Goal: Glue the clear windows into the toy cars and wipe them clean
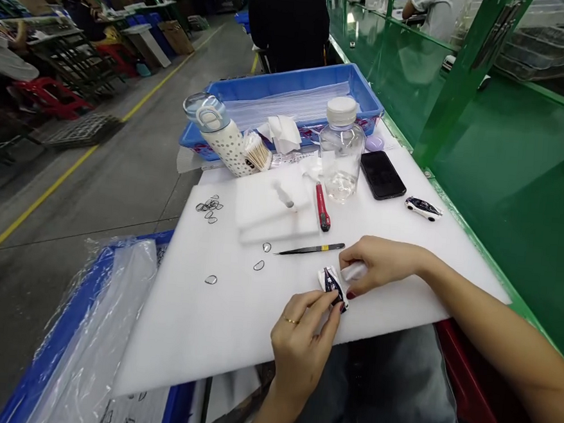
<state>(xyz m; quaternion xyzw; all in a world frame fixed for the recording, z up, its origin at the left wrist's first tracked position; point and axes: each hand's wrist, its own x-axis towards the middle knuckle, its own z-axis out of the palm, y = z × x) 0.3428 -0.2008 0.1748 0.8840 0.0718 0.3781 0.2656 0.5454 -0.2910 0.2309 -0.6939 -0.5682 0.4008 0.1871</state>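
Note:
Low on the white board, my left hand (302, 332) pinches a small white and dark toy car (333, 286) between thumb and fingers. Beside the car, my right hand (382, 263) is closed on a piece of white cloth or tissue (354, 271), partly hidden by the fingers. Black tweezers (311, 249) with a yellow band lie just beyond my hands. Several small dark-edged loops (259, 265) are scattered to the left, with a pile of similar loops (209, 205) farther off. Another toy car (423, 208) stands at the right.
A red cutter (322, 208), clear bottle (341, 157), black phone (383, 175), dotted flask (222, 139) and cotton swabs (257, 152) stand or lie beyond. Behind them is a blue tray (291, 77). A green frame (465, 82) borders the right; a person in black (289, 25) sits ahead.

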